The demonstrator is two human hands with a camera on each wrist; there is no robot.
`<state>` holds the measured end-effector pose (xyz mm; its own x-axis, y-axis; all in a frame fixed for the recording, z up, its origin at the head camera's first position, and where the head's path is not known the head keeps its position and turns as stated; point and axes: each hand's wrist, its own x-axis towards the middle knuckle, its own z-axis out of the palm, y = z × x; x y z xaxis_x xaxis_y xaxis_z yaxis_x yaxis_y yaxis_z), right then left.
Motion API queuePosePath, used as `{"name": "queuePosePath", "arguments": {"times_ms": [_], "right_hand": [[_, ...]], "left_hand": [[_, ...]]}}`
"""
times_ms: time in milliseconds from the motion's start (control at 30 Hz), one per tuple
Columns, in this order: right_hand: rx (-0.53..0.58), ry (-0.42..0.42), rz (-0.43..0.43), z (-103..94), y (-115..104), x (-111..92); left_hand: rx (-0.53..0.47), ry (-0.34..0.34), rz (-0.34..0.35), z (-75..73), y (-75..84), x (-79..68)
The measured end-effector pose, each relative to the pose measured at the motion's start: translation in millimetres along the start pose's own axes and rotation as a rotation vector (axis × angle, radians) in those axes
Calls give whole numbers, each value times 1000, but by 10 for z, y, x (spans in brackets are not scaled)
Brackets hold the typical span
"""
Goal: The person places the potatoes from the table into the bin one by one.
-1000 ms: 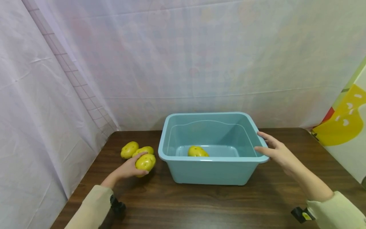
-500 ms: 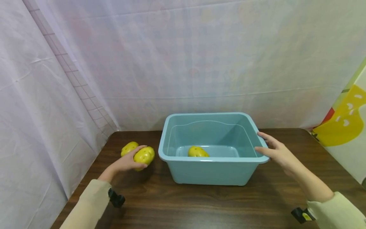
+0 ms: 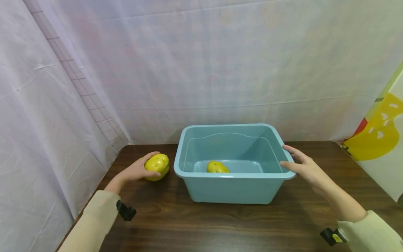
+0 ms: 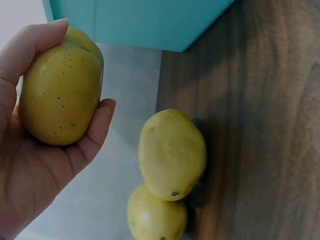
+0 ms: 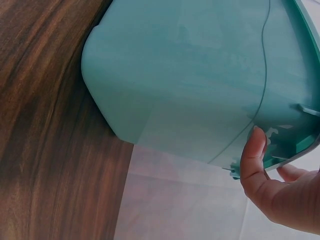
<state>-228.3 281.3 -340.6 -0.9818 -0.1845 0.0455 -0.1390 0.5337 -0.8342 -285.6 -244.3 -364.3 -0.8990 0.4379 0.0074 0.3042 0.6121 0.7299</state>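
In the head view my left hand [image 3: 135, 172] grips a yellow potato [image 3: 157, 163] left of the blue tub. The left wrist view shows the thumb and fingers curled around this speckled potato [image 4: 62, 90], above the table. Two more potatoes lie together on the wood, a nearer one [image 4: 172, 155] and another [image 4: 156, 215] touching it; the hand and held potato hide them from the head camera. My right hand [image 3: 305, 168] holds the right end of the tub's rim [image 3: 234, 175], fingers under it in the right wrist view. Inside the tub rests one potato [image 3: 217, 167].
The dark wooden table [image 3: 220, 227] extends in front of the tub and to both sides. A pale curtain [image 3: 220, 70] hangs behind its back edge, and another white cloth [image 3: 37, 133] hangs on the left. A yellow printed shape [image 3: 374, 134] is at the right.
My left hand has carried its potato farther back and slightly left, now covering the other two in the head view. The right hand and tub have stayed in place.
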Motion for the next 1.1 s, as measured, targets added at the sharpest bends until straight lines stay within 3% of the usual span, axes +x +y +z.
{"name": "queuePosePath", "arguments": {"times_ms": [700,1100], "right_hand": [[4,1,3,0,-7,0],[4,7,2,1,2,-1]], "left_hand": [[-9,-14,-26,-311,292,38],[-66,-12,-54,-393,493,89]]}}
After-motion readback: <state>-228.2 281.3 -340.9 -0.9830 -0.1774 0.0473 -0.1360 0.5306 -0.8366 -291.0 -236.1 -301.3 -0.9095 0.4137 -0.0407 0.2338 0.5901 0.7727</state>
